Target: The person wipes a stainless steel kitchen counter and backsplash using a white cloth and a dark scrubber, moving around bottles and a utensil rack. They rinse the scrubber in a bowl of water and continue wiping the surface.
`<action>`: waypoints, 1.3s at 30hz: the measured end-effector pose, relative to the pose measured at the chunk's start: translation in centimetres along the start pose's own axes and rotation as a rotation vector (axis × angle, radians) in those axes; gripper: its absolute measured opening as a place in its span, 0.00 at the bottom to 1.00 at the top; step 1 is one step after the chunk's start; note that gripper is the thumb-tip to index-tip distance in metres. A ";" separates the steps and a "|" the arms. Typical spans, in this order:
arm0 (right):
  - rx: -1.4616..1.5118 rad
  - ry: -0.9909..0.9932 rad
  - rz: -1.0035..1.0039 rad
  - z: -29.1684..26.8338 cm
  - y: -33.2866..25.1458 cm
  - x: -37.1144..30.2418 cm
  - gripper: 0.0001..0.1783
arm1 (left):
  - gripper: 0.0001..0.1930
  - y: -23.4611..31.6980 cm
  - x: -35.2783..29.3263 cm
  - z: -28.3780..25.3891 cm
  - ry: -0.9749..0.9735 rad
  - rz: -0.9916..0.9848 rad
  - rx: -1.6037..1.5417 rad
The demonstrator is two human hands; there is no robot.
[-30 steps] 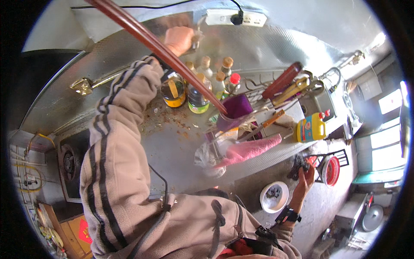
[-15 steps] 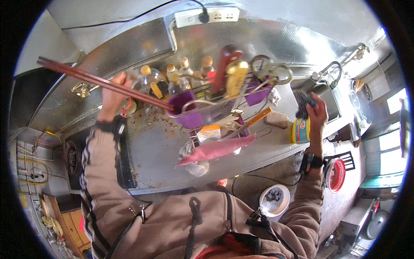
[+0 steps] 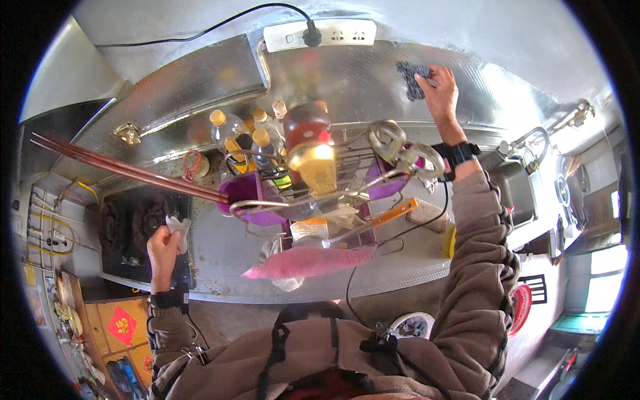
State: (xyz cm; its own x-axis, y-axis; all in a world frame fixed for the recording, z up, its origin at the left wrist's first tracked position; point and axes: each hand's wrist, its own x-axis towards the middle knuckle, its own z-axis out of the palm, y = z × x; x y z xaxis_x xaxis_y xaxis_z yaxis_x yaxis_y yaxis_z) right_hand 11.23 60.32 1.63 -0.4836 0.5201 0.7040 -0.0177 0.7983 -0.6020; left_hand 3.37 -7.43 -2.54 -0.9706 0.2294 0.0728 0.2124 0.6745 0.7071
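My right hand [image 3: 441, 97] pinches a dark grey scouring pad [image 3: 413, 79] up at the metal backsplash [image 3: 340, 80]; whether the pad presses on it I cannot tell. At the left, near the black stove [image 3: 127, 223], my left hand [image 3: 162, 259] is closed on a crumpled white cloth [image 3: 179, 232]. Between the hands a wire rack [image 3: 313, 208] looms close to the view. It carries purple cups [image 3: 250, 200], long brown chopsticks [image 3: 133, 170], scissors [image 3: 400, 150] and a yellow-handled tool [image 3: 315, 170].
Yellow-capped bottles [image 3: 229, 137] stand behind the rack. Beneath it hang a pink cloth [image 3: 310, 262] and an orange-handled tool [image 3: 395, 212]. A sink [image 3: 517, 193] is at the right; a power strip [image 3: 347, 32] with a black cord is on the wall.
My right hand has gone from beside the sink up and left to the backsplash with the scouring pad. My left hand has come down nearer me; its white cloth now shows.
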 end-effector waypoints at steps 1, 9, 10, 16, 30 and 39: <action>-0.006 0.033 0.014 1.5 -0.1 0.8 0.18 | 0.05 -0.6 -0.4 0.0 0.007 0.014 0.032; -0.031 -0.027 -0.054 11.7 -1.9 1.7 0.15 | 0.07 -4.1 -2.1 -1.5 0.047 -0.082 0.029; 0.027 -0.064 -0.082 13.0 -2.4 1.2 0.14 | 0.07 -4.5 -2.2 -1.7 0.053 -0.123 0.027; -0.121 -0.096 -0.107 12.6 -2.7 -0.2 0.13 | 0.06 -6.4 -3.5 -2.6 0.071 -0.158 0.014; 0.009 -0.082 -0.101 14.7 -0.4 -3.0 0.11 | 0.04 -8.3 -4.4 -1.3 0.009 -0.192 0.022; -0.109 -0.031 -0.240 15.6 -2.6 -2.8 0.14 | 0.05 -8.5 -5.3 -0.3 0.051 -0.173 -0.029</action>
State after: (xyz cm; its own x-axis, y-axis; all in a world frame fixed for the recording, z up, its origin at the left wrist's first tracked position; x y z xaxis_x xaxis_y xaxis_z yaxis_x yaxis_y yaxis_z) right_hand -1.04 52.08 -4.66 -0.5036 0.3038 0.8088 -0.0419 0.9265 -0.3741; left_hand 6.70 -14.59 -8.67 -0.9970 0.0756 -0.0171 0.0390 0.6800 0.7322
